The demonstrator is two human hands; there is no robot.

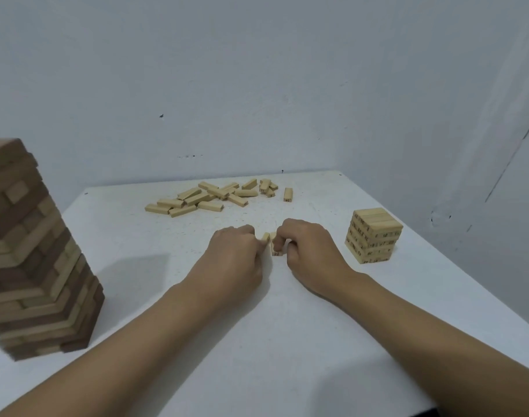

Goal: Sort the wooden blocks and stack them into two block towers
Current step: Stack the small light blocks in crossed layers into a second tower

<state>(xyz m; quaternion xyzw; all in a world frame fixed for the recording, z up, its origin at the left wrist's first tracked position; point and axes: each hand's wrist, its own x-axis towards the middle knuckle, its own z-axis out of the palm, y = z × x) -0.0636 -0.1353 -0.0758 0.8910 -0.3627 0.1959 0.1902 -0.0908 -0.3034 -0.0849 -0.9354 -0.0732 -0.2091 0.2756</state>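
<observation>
Left hand (233,257), right hand (308,251), gripped blocks (276,250) half-hidden

White table (287,341), pale wall (257,70)

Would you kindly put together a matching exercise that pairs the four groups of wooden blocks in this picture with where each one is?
Things:
1. tall brown tower
2. short numbered tower
3. loose pale blocks
4. held blocks

Places:
A. scattered at the far side of the table
B. standing at the table's left edge
C. in the middle, pinched between the left hand and the right hand
D. standing on the table's right side

Pairs: 1-B, 2-D, 3-A, 4-C
</observation>
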